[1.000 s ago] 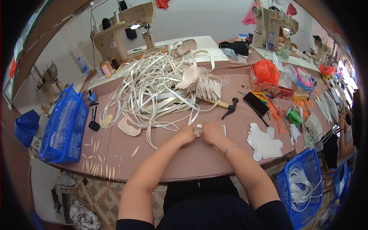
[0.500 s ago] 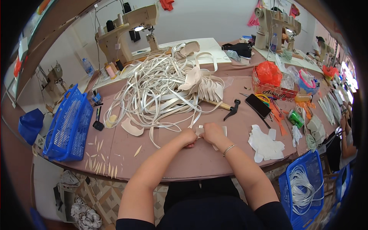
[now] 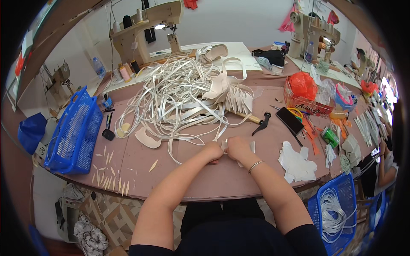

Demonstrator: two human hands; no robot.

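Note:
Both fists meet over the cloth-covered table. My left hand [image 3: 213,152] has its fingers curled closed on a small pale leather-like piece [image 3: 224,145] that shows in the gap between the hands. My right hand [image 3: 239,150], with a bracelet at the wrist, closes on the same piece from the other side. A pale edge sticks out beyond its knuckles; the rest lies hidden under the fingers. Just beyond my hands, a big tangle of pale straps [image 3: 177,96] covers the table, and one strap runs down close to my left hand. Curved beige pieces [image 3: 239,100] stand stacked beside the tangle.
A black-headed hammer [image 3: 263,124], a phone [image 3: 290,121] and white cut pieces [image 3: 297,162] lie to the right. Blue baskets [image 3: 87,138] stand at left; another blue basket [image 3: 314,209] holds white cord. Sewing machines [image 3: 145,32] stand at the back. Another person's arm [image 3: 388,173] shows far right.
My hands have drawn closer together, so less of the pale piece shows between them. The whole view has shifted slightly; the things on the table look unmoved.

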